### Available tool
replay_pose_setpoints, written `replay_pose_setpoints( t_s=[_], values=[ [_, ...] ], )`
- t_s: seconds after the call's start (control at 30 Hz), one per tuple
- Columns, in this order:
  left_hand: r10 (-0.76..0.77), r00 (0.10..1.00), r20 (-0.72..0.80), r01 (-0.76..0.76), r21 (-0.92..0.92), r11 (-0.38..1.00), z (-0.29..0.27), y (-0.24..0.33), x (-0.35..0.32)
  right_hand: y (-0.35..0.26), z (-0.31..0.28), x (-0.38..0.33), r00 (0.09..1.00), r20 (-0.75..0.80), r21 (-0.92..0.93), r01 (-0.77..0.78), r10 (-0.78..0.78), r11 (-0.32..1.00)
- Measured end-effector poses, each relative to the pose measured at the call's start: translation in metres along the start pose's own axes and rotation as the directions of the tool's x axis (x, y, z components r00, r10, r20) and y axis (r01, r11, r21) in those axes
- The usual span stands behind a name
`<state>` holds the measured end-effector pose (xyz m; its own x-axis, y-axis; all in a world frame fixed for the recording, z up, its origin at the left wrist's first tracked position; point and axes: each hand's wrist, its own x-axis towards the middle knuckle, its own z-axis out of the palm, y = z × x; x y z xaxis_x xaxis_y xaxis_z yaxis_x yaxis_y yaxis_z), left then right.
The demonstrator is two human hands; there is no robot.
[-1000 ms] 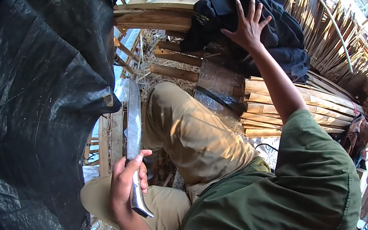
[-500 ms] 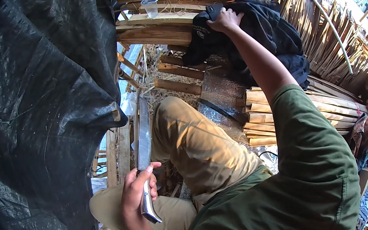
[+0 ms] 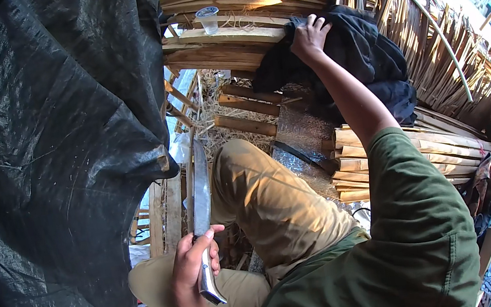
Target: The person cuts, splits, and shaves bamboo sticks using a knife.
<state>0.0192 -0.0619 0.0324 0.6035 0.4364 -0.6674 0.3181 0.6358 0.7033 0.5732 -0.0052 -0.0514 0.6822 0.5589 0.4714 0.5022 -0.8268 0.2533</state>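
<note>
My left hand [image 3: 194,257] grips the handle of a long steel knife [image 3: 200,189], whose blade points up and away beside my tan-trousered knee [image 3: 257,190]. My right hand [image 3: 307,36] is stretched far forward and rests with its fingers curled on a black cloth bundle [image 3: 370,52] that lies over stacked split bamboo strips [image 3: 228,35]. Whether the fingers pinch the cloth or only press on it is not visible.
A black plastic sheet [image 3: 49,157] fills the left side. A clear plastic cup [image 3: 209,19] stands on the bamboo stack. More bundled bamboo strips [image 3: 447,142] lie to the right, thin slats [image 3: 432,43] fan out behind, and straw [image 3: 216,104] covers the ground.
My right hand has travelled left and further away across the black cloth, from open above it to resting on its upper left edge. The left hand and knife have barely shifted.
</note>
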Motion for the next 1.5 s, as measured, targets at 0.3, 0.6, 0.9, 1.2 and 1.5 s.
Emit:
replay_pose_setpoints(
  t_s=[0.3,0.6,0.9,1.2,1.5],
  values=[
    [-0.006,1.0,0.0,0.006,-0.033,0.999,-0.006,-0.001,0.0,-0.011,-0.031,-0.035,0.924,0.171,0.03,0.343,-0.343,0.939],
    [-0.019,1.0,0.02,0.019,-0.005,1.0,0.0,0.004,0.01,0.005,0.031,-0.004,0.714,-0.426,0.249,0.683,-0.555,0.687],
    [-0.029,0.998,0.048,0.029,0.009,1.0,0.001,0.004,0.013,0.08,0.024,0.036,0.766,-0.622,0.372,0.108,0.161,0.922],
    [-0.022,0.998,0.067,0.023,-0.011,1.0,-0.002,-0.001,0.014,0.082,-0.01,0.002,0.811,-0.158,0.417,0.572,-0.563,0.706],
    [0.017,0.993,0.117,-0.017,0.007,1.0,0.004,0.004,0.001,0.363,-0.039,-0.032,0.762,-0.022,-0.3,-0.623,0.648,0.722]
  ],
)
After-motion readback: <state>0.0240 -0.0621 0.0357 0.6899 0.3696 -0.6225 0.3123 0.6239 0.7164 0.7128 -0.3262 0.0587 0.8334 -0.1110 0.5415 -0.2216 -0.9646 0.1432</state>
